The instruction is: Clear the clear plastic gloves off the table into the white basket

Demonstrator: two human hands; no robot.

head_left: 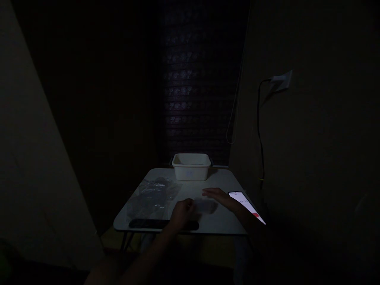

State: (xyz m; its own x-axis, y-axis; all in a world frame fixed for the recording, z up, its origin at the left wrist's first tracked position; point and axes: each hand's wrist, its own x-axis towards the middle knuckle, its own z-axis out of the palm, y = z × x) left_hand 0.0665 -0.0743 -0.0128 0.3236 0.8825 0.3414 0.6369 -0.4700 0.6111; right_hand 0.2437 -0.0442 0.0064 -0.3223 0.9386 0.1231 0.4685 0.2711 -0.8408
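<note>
Over the front middle of the table, my left hand (181,209) is closed, its fingers pinching the edge of a small clear plastic bag (205,206) that is blurred by motion. My right hand (218,194) hovers just above and to the right of this bag, fingers stretched out and holding nothing. Crumpled clear plastic bags (154,196) lie on the table to the left of my left hand. Behind both hands stands a white plastic tub (191,172) with grey side handles; what is in it is too dark to make out.
The small white folding table (219,225) has a dark slot along its front edge. A lit phone (246,206) lies at the right edge, partly behind my right forearm. A black cable (259,118) hangs from a wall socket (282,81). The room is very dark.
</note>
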